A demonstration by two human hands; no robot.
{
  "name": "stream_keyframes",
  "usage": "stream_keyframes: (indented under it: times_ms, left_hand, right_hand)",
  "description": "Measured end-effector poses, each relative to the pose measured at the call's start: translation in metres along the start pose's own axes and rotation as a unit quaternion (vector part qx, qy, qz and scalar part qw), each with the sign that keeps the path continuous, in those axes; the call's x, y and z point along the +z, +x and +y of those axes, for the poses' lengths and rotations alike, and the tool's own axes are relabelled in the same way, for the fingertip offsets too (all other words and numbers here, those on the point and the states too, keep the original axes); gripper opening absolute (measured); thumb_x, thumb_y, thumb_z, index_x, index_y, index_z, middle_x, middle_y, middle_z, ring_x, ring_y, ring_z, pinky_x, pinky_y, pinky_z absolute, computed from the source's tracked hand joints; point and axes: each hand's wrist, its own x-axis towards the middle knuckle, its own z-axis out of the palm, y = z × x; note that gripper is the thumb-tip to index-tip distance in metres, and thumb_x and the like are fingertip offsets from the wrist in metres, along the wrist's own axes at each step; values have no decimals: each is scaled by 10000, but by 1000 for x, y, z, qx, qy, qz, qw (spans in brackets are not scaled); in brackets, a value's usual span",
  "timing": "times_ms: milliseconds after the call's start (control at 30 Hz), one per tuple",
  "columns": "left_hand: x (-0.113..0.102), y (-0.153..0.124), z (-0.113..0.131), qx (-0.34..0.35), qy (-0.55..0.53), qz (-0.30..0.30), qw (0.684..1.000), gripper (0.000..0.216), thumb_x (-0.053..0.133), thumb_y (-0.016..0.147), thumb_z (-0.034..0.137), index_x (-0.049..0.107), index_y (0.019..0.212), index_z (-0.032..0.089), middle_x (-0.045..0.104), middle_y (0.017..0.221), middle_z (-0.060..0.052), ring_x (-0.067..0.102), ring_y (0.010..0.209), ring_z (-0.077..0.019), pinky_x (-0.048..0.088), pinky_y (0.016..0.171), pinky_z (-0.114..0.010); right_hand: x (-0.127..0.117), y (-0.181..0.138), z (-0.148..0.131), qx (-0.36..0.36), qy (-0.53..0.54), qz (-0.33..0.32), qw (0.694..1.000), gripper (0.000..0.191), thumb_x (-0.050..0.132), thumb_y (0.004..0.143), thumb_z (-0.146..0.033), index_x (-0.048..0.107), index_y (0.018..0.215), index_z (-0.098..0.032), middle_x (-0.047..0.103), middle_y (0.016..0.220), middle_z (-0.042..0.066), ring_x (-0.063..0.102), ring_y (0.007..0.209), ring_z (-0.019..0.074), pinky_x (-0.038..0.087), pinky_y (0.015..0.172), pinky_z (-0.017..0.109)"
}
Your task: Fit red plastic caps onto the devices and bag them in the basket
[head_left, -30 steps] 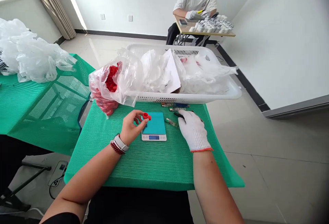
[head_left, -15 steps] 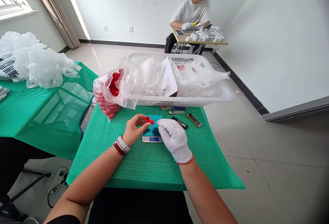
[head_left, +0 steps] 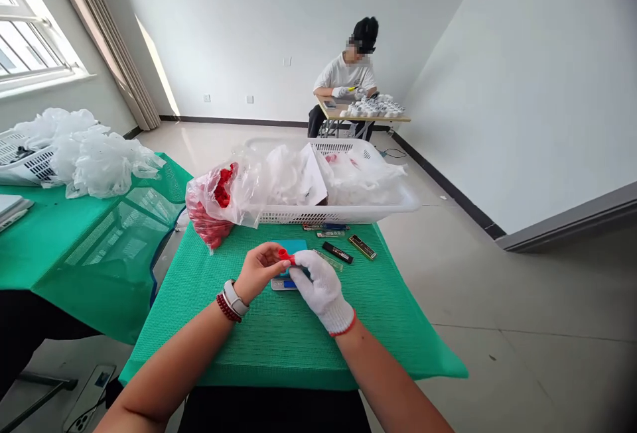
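A small red pipe fitting (head_left: 283, 254), tee-shaped with a round open end, is held above a digital scale (head_left: 282, 284). My bare left hand (head_left: 256, 270) pinches it from the left between thumb and fingers. From the other side my right hand (head_left: 318, 287), in a white knit glove, closes its fingertips on the fitting's short stub. Both hands cover much of the scale's blue top and display. To the left, a clear plastic bag (head_left: 204, 217) full of red fittings leans by the basket, its mouth open.
Behind the scale stands a white basket (head_left: 343, 215) with plastic bags and a white card. Several tools or strips, including a black-and-gold packet (head_left: 362, 247), lie right of the scale. A person (head_left: 346, 78) works at a far table. Bags fill another green-covered table (head_left: 64, 234).
My right gloved hand has moved left, from beside the fitting onto its stub. My left hand still holds the fitting. The camera view has tilted up slightly.
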Motion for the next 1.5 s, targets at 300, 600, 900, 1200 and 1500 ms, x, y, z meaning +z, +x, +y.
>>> stream_keyframes:
  times_ms: [300,600,900,1200,1500]
  left_hand:
    - [0,0,7,10,13,-37,999,413,802,734,513,689,832,128,682,709,-39,575,548,-106,505,524,-244]
    - [13,-20,5,152,129,71,977,245,788,778,411,747,915,213,709,862,-52,629,723,-147,558,734,-309]
    - [7,-13,-3,82,110,21,990,387,691,843,524,707,899,141,706,730,-45,612,569,-123,520,523,-245]
    - [14,-22,-1,97,96,37,990,387,791,755,506,654,896,173,708,869,-60,645,747,-150,552,711,-297]
    - [10,-19,-8,53,106,13,993,448,656,831,616,590,802,175,582,631,21,506,535,-100,419,489,-217]
  right_hand:
    - [1,-3,-3,21,-18,5,1000,156,582,908,-338,694,933,-233,734,898,77,688,850,227,554,812,372]
    - [7,-9,-8,129,83,-6,988,227,476,966,-333,621,881,-180,613,684,-1,574,607,128,514,561,232]
    - [6,-13,-4,113,54,2,992,168,581,899,-349,683,920,-216,712,870,55,657,795,193,545,775,326]
    - [10,-18,-10,144,77,-6,987,231,425,990,-345,599,910,-216,636,710,6,597,608,143,525,571,250]
    - [2,-12,-14,133,49,-24,990,206,569,908,-365,605,767,-220,578,665,2,528,604,145,466,603,265]
